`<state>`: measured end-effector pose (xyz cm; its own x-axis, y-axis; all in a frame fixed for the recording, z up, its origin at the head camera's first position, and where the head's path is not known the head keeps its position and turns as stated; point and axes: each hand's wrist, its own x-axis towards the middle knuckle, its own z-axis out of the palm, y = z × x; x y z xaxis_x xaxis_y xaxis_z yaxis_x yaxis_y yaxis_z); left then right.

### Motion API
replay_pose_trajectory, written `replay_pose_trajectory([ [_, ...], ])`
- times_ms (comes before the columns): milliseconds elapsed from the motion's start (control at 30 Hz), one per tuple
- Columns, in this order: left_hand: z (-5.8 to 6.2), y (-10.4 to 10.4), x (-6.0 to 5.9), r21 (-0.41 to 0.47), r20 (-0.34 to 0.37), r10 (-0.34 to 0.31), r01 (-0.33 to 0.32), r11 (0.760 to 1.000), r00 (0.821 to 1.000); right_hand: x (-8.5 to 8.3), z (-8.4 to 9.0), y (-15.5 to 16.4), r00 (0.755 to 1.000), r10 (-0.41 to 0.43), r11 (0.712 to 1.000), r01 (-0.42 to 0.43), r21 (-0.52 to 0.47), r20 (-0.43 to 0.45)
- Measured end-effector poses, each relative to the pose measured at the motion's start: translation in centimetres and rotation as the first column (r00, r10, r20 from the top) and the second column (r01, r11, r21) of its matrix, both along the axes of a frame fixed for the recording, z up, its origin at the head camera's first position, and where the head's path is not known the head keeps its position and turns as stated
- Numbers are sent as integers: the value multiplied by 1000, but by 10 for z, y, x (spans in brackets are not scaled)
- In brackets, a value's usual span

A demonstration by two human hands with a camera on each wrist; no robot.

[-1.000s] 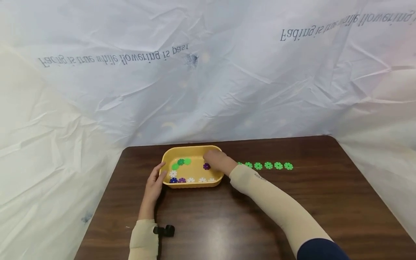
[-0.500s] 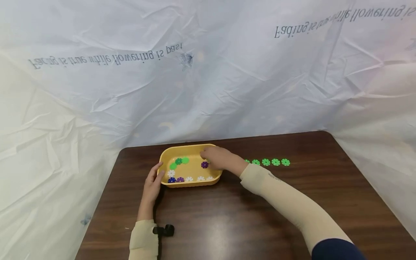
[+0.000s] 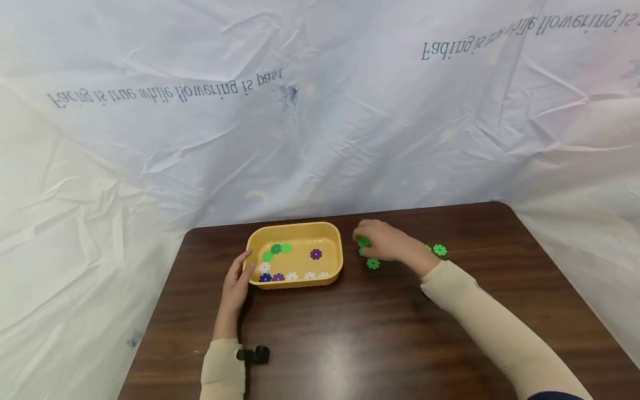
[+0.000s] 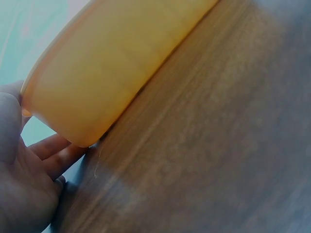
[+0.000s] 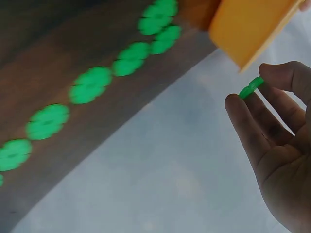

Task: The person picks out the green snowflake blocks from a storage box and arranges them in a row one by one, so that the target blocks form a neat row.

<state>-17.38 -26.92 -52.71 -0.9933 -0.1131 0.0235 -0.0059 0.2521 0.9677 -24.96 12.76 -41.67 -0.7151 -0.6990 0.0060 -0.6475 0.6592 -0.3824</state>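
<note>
A yellow tray (image 3: 300, 226) sits on the dark wooden table (image 3: 350, 333) and holds green, purple, white and blue flower-shaped discs. My left hand (image 3: 244, 265) grips its left end, thumb at the rim and fingers round the corner (image 4: 53, 150). My right hand (image 3: 369, 240) hovers just right of the tray, over a row of green discs (image 5: 90, 85). It pinches one green disc (image 5: 251, 87) between thumb and fingertips. Another green disc (image 3: 373, 263) lies just in front of that hand, and one more (image 3: 439, 250) shows beyond it.
Crinkled white plastic sheeting (image 3: 320, 139) with printed text walls in the table at the back and both sides. A small black mount (image 3: 255, 354) sticks out from my left wrist. Bare wood stretches from the tray to the near edge.
My right hand has left the tray and moved right to the row of green discs, carrying a green disc in its fingers. The left hand has stayed on the tray.
</note>
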Motion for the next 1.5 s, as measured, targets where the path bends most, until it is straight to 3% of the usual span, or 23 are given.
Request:
replay_pose_trajectory([
  [433, -1, 1, 2, -12, 9, 19, -19, 1000, 1000, 13, -31, 44, 990, -92, 996, 92, 8, 110],
  [933, 1, 2, -2, 25, 22, 10, -11, 1000, 1000, 15, -59, 59, 994, -89, 996, 89, -3, 66],
  [1300, -2, 3, 0, 44, 12, 10, -10, 999, 1000, 18, -62, 58, 993, -90, 996, 89, 8, 79],
  [1500, 0, 1, -2, 13, 3, 16, -16, 1000, 1000, 10, -44, 43, 994, -82, 996, 85, -30, 73],
])
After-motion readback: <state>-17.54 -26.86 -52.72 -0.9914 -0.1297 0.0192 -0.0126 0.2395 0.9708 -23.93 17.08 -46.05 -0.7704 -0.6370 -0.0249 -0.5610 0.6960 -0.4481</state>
